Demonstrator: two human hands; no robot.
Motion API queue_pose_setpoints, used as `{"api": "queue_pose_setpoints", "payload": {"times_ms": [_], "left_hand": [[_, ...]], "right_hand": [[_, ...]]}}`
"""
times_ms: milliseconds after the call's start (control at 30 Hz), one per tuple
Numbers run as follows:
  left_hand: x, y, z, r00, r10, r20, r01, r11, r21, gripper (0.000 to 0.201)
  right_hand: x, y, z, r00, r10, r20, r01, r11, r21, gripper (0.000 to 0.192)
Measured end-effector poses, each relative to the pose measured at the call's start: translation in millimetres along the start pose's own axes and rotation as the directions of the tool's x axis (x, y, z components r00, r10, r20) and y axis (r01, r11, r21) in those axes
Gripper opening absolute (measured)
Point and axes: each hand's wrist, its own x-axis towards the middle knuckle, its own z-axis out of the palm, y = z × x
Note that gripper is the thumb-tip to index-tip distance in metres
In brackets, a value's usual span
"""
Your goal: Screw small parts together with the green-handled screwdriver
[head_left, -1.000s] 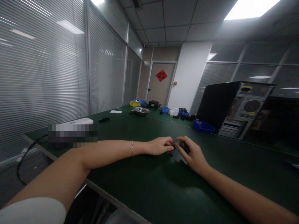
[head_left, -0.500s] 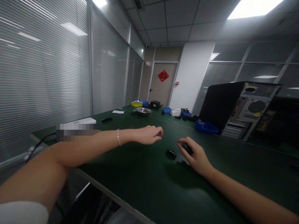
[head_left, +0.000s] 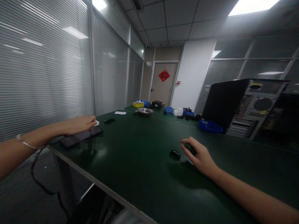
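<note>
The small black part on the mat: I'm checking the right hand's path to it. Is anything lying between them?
Nothing visible. The small black part lies on bare green mat just left of the right hand, whose fingers hold another dark piece.

table top (head_left: 140, 161): dark green mat, matt, smooth, faint sheen under the lights
small black part (head_left: 175, 154): hard plastic by the look, slightly glossy
bowl (head_left: 144, 111): bare metal, shiny
computer case (head_left: 247, 105): black matt side panel, grey metal back
bracelet (head_left: 25, 143): thin, silvery metal
</note>
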Motion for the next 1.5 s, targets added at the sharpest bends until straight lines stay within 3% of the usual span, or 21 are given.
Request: {"api": "queue_pose_setpoints", "payload": {"times_ms": [100, 133, 233, 300, 400, 533, 700, 767, 867, 967, 1133, 1200, 1400, 1500], "left_hand": [[1.7, 2.1, -2.3, 0.991, -0.118, 0.055, 0.092, 0.933, 0.349, 0.018], [3.1, 8.0, -2.2, 0.993, -0.112, 0.047, 0.084, 0.914, 0.396, 0.018], [8.7, 41.8, 7.3, 0.999, -0.034, 0.009, 0.027, 0.889, 0.457, 0.021], [14.1, 74.9, 26.8, 0.999, 0.046, 0.019, -0.049, 0.880, 0.472, 0.024], [27.9, 127.0, 77.7, 0.957, 0.188, 0.220, -0.261, 0.890, 0.375, 0.025], [61.8, 178.4, 166.8, 0.783, 0.344, 0.518, -0.474, 0.869, 0.141, 0.023], [111.4, 212.9, 269.3, 0.599, 0.471, 0.647, -0.531, 0.839, -0.118, 0.040], [123.5, 221.4, 300.4, 0.554, 0.473, 0.685, -0.547, 0.827, -0.129, 0.049], [130.4, 227.0, 332.7, 0.518, 0.483, 0.706, -0.588, 0.800, -0.117, 0.036], [128.8, 221.5, 349.8, 0.560, 0.510, 0.653, -0.569, 0.809, -0.145, 0.027], [124.5, 198.9, 361.0, 0.731, 0.472, 0.493, -0.410, 0.881, -0.236, 0.029], [125.2, 191.5, 362.4, 0.780, 0.444, 0.441, -0.338, 0.892, -0.300, 0.029], [135.7, 174.4, 359.7, 0.813, 0.428, 0.396, -0.236, 0.862, -0.448, 0.028], [143.4, 166.7, 360.5, 0.847, 0.373, 0.379, -0.159, 0.858, -0.488, 0.030]], "right_hand": [[2.8, 2.7, 3.1, 1.000, -0.011, 0.010, 0.011, 1.000, 0.001, 0.017], [3.1, 3.5, 3.7, 1.000, -0.015, 0.015, 0.015, 1.000, 0.005, 0.016], [1.7, 5.3, 2.8, 0.999, -0.020, 0.041, 0.020, 1.000, 0.020, 0.016], [-1.7, 6.5, -0.2, 0.999, -0.019, 0.050, 0.018, 0.999, 0.030, 0.016], [-9.0, 11.0, -9.4, 1.000, -0.003, 0.020, 0.003, 0.999, 0.046, 0.015], [-18.3, 27.5, -27.8, 0.998, 0.048, -0.042, -0.044, 0.996, 0.077, 0.015], [-28.9, 62.8, -48.2, 0.985, 0.163, -0.062, -0.153, 0.979, 0.136, 0.014], [-33.5, 75.4, -54.5, 0.979, 0.201, -0.044, -0.191, 0.968, 0.163, 0.014], [-38.2, 88.6, -62.0, 0.968, 0.249, -0.004, -0.244, 0.950, 0.198, 0.016], [-39.5, 95.9, -65.6, 0.953, 0.290, 0.087, -0.302, 0.922, 0.244, 0.020], [-40.2, 101.1, -60.5, 0.930, 0.346, 0.126, -0.367, 0.858, 0.359, 0.030], [-39.3, 102.0, -56.1, 0.924, 0.359, 0.130, -0.380, 0.829, 0.410, 0.033], [-29.1, 104.1, -45.0, 0.908, 0.335, 0.252, -0.418, 0.766, 0.488, 0.035], [-23.4, 107.5, -42.6, 0.912, 0.313, 0.266, -0.407, 0.779, 0.478, 0.037]]}}
